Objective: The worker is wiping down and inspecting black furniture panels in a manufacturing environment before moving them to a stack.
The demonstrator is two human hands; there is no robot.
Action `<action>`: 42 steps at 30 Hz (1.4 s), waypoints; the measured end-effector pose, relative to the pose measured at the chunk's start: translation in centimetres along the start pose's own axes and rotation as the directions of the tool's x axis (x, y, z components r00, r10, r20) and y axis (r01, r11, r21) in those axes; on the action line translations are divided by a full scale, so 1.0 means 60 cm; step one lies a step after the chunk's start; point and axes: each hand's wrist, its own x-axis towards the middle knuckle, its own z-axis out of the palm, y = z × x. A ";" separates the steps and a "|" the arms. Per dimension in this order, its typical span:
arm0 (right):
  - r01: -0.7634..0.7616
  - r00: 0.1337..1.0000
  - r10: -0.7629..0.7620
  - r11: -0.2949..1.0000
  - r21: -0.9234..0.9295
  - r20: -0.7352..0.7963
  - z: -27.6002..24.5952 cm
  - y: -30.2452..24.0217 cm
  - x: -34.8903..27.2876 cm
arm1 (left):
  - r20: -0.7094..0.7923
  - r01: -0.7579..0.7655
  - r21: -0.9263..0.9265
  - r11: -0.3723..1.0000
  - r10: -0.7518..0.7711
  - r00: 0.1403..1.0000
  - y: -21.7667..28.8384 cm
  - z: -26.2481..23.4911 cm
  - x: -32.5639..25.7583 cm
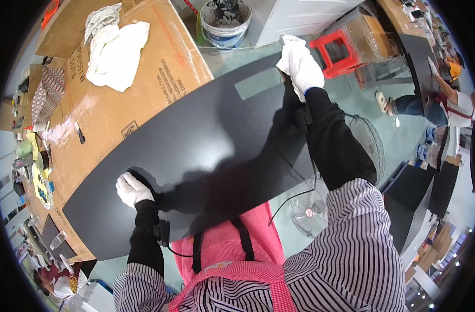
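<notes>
A large dark grey panel [196, 130] lies in front of me, partly over the cardboard-covered table. It has a rectangular cutout [258, 84] near its far right end, with the pale green floor showing through. In a white glove, my left hand [133, 190] rests on the panel's left part with its fingers laid on the surface. My right hand [306, 73], also gloved in white, is closed on a white cloth [289, 49] at the panel's far right edge, beside the cutout. The fingers under that cloth are partly hidden.
White rags [115, 57] lie on the cardboard [164, 62] at the far left, with a black marker [80, 133] nearer. A dirty bucket [225, 23], a red stool [335, 53] and a floor fan [309, 212] stand around. Another person [451, 101] works at the far right.
</notes>
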 end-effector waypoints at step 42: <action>0.120 0.990 -0.137 0.941 -0.317 -0.033 -0.052 0.099 -0.290 | 0.007 -0.055 0.006 0.998 0.055 0.998 0.010 -0.011 0.007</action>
